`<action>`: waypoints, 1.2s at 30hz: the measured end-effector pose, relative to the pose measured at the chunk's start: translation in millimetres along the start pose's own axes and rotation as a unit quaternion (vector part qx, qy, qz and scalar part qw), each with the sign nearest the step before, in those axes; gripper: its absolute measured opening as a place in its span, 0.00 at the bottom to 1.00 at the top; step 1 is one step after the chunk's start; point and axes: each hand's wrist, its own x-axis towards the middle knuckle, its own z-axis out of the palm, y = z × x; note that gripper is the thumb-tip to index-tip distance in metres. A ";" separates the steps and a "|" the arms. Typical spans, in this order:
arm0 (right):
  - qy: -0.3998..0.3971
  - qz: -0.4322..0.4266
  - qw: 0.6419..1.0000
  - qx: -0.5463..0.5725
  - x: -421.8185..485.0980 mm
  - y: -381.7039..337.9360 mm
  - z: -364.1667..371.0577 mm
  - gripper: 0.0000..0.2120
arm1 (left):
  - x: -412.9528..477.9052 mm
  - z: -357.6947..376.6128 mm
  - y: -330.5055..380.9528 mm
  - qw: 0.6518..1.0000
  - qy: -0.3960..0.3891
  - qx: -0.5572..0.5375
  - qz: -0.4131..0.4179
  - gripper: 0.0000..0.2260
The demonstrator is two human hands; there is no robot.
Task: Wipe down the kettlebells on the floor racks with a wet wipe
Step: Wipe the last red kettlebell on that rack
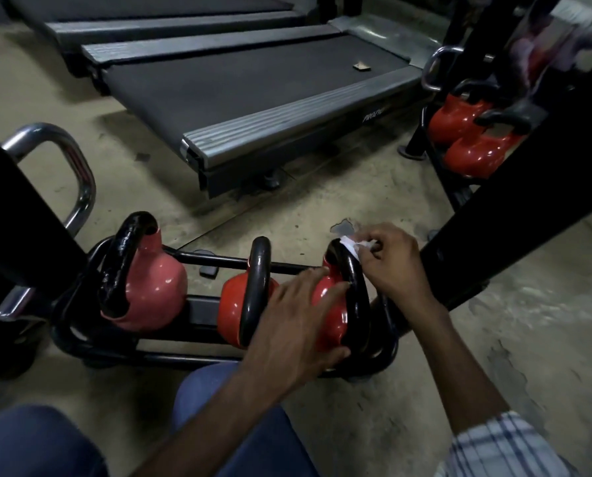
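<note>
Our right hand [396, 261] pinched the wet wipe [351, 247] against the rightmost kettlebell [332, 304] handle. Our left hand [299, 313] lay open, flat on its red body.

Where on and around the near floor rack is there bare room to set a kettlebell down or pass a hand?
Free: the rack gap between the pink kettlebell and the middle kettlebell; the bare floor between rack and treadmill. Crowded: the rack's right end, where the left hand and right hand with the wipe work the end kettlebell.
</note>
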 end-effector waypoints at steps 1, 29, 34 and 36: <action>0.000 -0.008 1.000 -0.006 0.5 3.5 -1.1 0.04 | -1.6 8.2 5.6 1.000 0.010 -0.003 -0.008 0.43; -0.264 -0.008 0.935 -0.239 74.0 -36.9 16.9 0.02 | 0.0 30.6 13.9 0.995 0.065 0.003 -0.078 0.49; -0.215 -0.016 0.959 -0.183 -34.4 -35.4 -15.6 0.05 | 6.0 30.5 5.3 0.990 0.065 -0.037 -0.117 0.54; -0.138 -0.051 0.977 -0.152 -80.3 -21.8 -14.6 0.09 | 7.4 29.9 4.0 0.994 0.056 -0.047 -0.084 0.52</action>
